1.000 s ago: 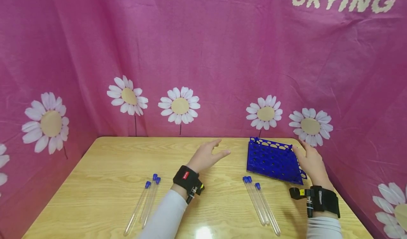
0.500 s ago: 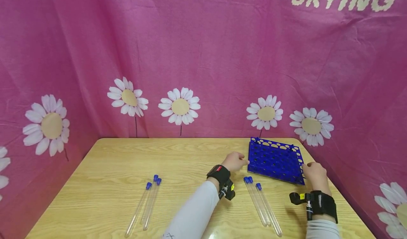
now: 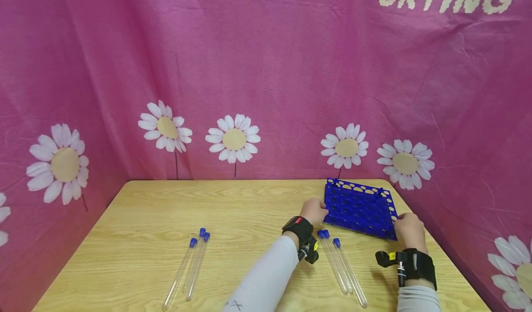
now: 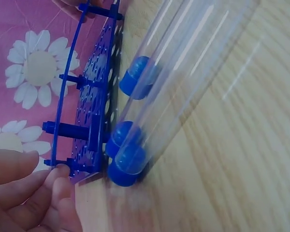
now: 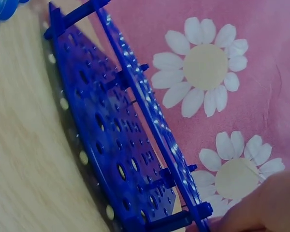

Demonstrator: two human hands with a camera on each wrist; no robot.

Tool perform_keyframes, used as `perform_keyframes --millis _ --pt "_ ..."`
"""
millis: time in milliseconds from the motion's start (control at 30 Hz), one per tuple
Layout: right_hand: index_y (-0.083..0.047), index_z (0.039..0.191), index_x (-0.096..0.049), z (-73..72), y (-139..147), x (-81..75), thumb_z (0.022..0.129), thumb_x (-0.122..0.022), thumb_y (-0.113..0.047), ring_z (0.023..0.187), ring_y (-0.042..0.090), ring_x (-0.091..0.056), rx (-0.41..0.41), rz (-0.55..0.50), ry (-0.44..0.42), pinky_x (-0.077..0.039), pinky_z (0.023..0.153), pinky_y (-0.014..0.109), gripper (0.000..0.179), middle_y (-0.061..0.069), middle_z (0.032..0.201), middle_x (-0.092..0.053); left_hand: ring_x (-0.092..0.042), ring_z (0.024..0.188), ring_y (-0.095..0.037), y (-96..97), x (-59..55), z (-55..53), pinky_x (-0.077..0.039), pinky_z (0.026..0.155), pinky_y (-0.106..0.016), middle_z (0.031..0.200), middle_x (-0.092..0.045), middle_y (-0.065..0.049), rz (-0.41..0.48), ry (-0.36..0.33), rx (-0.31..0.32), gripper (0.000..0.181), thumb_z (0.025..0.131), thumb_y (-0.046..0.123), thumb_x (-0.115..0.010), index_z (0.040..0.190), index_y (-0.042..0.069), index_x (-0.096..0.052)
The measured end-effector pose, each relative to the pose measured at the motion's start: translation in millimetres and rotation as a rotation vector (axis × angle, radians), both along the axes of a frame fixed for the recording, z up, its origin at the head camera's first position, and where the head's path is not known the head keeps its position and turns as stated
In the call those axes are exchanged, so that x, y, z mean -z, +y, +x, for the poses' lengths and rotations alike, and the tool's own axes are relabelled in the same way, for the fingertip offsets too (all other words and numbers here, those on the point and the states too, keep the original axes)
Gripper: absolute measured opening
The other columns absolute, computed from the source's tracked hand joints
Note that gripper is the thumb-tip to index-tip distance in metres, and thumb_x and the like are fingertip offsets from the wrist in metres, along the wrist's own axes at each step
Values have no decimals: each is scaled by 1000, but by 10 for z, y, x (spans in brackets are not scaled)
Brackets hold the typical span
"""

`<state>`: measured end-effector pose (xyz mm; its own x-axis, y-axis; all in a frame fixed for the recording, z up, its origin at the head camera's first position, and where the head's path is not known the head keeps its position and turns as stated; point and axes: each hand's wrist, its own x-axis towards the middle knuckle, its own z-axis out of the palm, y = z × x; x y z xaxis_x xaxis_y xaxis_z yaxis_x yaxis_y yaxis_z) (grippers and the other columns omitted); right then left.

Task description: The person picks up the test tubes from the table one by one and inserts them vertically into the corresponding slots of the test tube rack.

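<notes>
A blue test tube rack (image 3: 359,210) with a grid of holes stands at the table's back right, two perforated plates joined by posts. My left hand (image 3: 314,211) pinches its left end; in the left wrist view, the fingers (image 4: 62,193) close around a corner post. At the opposite end, my right hand (image 3: 410,231) holds the front right corner. Only part of that hand (image 5: 261,208) shows in the right wrist view, its fingertips partly hidden by the rack. Clear test tubes (image 3: 342,268) with blue caps lie just in front of the rack, close to my left wrist.
More capped test tubes (image 3: 193,268) lie together on the left side of the wooden table (image 3: 158,219). A pink curtain (image 3: 266,72) with printed daisies hangs behind the table and along both sides.
My left hand has moved right to the rack's left end and taken hold of it. My right hand has come down from the upper right side to the front right corner. The rack has hardly moved.
</notes>
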<state>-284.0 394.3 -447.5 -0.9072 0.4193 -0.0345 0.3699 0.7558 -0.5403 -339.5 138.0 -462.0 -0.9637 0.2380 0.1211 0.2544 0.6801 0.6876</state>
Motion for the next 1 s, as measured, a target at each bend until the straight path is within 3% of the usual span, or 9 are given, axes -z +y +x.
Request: perform_keyframes --millis 233,367,500,633,833,1000 --pt "21 116 -53 -11 74 56 86 -38 -3 105 51 -54 -31 -120 71 -46 90 57 42 38 113 -58 -70 93 -20 -1 53 -21 -54 78 -21 97 -76 -7 86 22 -42 22 86 14 -71 104 1 -74" --pt "22 117 -53 -13 98 95 89 -42 -3 100 45 -57 -28 -207 104 -51 82 47 40 37 108 -60 -71 93 -21 -28 55 -32 -54 79 -22 98 -76 -8 137 28 -48 23 87 14 -71 105 1 -74" --pt "21 125 -48 -19 43 56 94 -42 -5 101 42 -59 -18 -327 127 -55 71 33 41 39 119 -54 -70 94 -22 -111 -4 -33 -54 77 -25 102 -75 -10 206 14 -48 23 89 14 -68 107 0 -72" --pt "19 132 -43 -14 -75 -71 98 -40 -8 102 36 -59 -23 -410 141 -55 71 26 43 37 128 -48 -68 98 -23 -242 -100 -11 -54 79 -27 108 -73 -12 270 -18 -38 25 93 14 -64 112 0 -70" --pt "21 133 -40 27 -268 -228 100 -39 -6 86 9 -57 -113 -432 159 -55 74 22 43 35 126 -49 -68 101 -25 -488 -245 60 -54 84 -28 108 -73 -13 318 13 -39 25 92 14 -63 111 0 -71" --pt "21 133 -39 70 -457 -284 101 -39 -7 90 7 -56 -188 -446 159 -55 76 20 42 35 124 -51 -70 93 -26 -777 -301 146 -55 79 -27 103 -73 -15 395 2 -35 24 93 13 -63 110 -1 -71"
